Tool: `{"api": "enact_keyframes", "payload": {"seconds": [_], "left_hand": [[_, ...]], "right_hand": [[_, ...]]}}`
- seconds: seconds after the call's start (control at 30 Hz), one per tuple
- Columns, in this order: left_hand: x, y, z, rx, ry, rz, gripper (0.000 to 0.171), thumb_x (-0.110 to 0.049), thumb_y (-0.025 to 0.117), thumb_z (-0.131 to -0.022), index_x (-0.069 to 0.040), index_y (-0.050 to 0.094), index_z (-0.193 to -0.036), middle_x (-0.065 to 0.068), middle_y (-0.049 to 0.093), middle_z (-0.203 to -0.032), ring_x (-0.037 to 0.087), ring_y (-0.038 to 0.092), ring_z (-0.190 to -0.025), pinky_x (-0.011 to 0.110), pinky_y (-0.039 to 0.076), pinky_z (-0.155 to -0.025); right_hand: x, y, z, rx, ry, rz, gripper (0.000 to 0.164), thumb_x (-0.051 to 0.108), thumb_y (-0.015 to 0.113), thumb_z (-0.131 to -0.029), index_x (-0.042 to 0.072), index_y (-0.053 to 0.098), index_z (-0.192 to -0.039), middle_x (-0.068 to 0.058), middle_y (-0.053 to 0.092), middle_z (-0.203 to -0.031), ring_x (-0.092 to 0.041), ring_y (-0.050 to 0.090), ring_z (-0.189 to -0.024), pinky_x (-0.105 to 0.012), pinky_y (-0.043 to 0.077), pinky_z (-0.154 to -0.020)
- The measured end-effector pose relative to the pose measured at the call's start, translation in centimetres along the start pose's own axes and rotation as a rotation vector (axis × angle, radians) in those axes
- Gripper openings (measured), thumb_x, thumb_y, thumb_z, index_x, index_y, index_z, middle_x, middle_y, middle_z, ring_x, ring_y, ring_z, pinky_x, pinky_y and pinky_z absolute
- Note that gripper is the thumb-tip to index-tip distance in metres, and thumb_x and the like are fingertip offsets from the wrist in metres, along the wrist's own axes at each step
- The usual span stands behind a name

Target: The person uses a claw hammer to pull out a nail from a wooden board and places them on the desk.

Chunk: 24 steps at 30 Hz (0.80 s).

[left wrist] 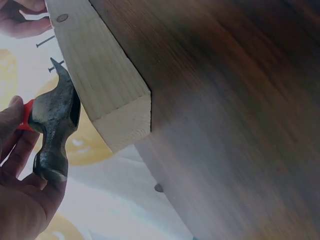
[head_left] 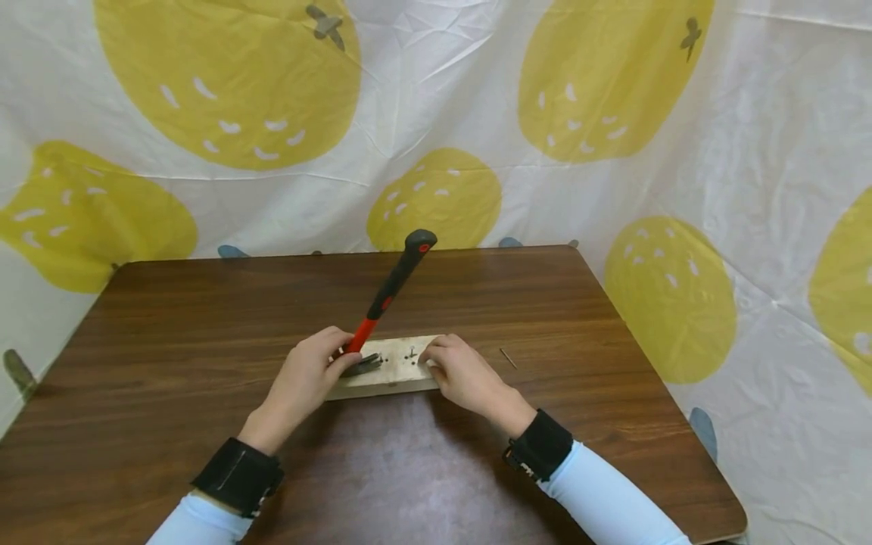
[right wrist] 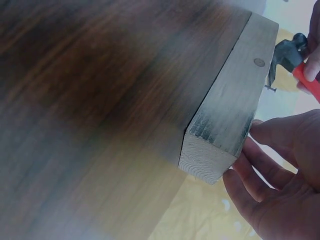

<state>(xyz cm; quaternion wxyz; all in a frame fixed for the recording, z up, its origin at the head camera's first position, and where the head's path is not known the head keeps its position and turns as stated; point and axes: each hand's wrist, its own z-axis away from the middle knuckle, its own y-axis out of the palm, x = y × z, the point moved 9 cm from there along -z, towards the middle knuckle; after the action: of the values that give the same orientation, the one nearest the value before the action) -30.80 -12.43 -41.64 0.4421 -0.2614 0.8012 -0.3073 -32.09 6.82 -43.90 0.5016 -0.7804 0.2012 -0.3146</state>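
Observation:
A claw hammer (head_left: 395, 284) with a red and black handle leans over a pale wooden block (head_left: 390, 391), its handle slanting up and away. My left hand (head_left: 306, 377) holds the hammer low, close to the steel head (left wrist: 54, 117). The claw points at a nail (left wrist: 56, 65) standing in the block's top; whether it touches the nail is unclear. Another nail (head_left: 412, 351) stands further right, among several dark holes. At the block's right end my right hand (head_left: 470, 381) grips the edge, thumb (right wrist: 275, 132) on the near side and fingers round the end.
A loose nail (head_left: 508, 358) lies on the brown wooden table (head_left: 204, 348), right of the block. Behind the table and along its right side hangs a white cloth (head_left: 436, 98) printed with yellow fruit.

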Motion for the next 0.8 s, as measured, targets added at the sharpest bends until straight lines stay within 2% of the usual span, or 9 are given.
{"api": "enact_keyframes", "payload": {"seconds": [0.27, 0.5, 0.8], "left_hand": [[-0.42, 0.20, -0.32, -0.042, 0.009, -0.006, 0.018, -0.012, 0.081, -0.089, -0.005, 0.075, -0.104, 0.003, 0.069, -0.094, 0.019, 0.065, -0.078, 0.039, 0.055, -0.067], [-0.19, 0.30, -0.48, -0.069, -0.009, 0.011, 0.016, -0.010, 0.084, -0.086, -0.005, 0.075, -0.099, 0.002, 0.069, -0.089, 0.018, 0.064, -0.073, 0.037, 0.056, -0.065], [-0.02, 0.15, -0.22, -0.086, -0.025, 0.059, 0.015, -0.008, 0.083, -0.086, -0.004, 0.076, -0.099, 0.004, 0.070, -0.089, 0.020, 0.067, -0.078, 0.038, 0.058, -0.066]], "right_hand": [[0.13, -0.15, 0.06, -0.003, -0.002, 0.001, 0.018, -0.005, 0.071, -0.093, 0.007, 0.075, -0.105, -0.007, 0.070, -0.107, -0.025, 0.062, -0.099, -0.036, 0.053, -0.086], [0.10, -0.20, 0.06, -0.013, -0.009, 0.003, 0.016, -0.003, 0.071, -0.093, 0.007, 0.075, -0.104, -0.007, 0.070, -0.107, -0.025, 0.062, -0.098, -0.036, 0.053, -0.086], [0.18, -0.30, 0.20, -0.014, -0.010, -0.005, 0.015, -0.003, 0.071, -0.094, 0.007, 0.074, -0.105, -0.007, 0.069, -0.107, -0.026, 0.062, -0.099, -0.037, 0.053, -0.087]]}}
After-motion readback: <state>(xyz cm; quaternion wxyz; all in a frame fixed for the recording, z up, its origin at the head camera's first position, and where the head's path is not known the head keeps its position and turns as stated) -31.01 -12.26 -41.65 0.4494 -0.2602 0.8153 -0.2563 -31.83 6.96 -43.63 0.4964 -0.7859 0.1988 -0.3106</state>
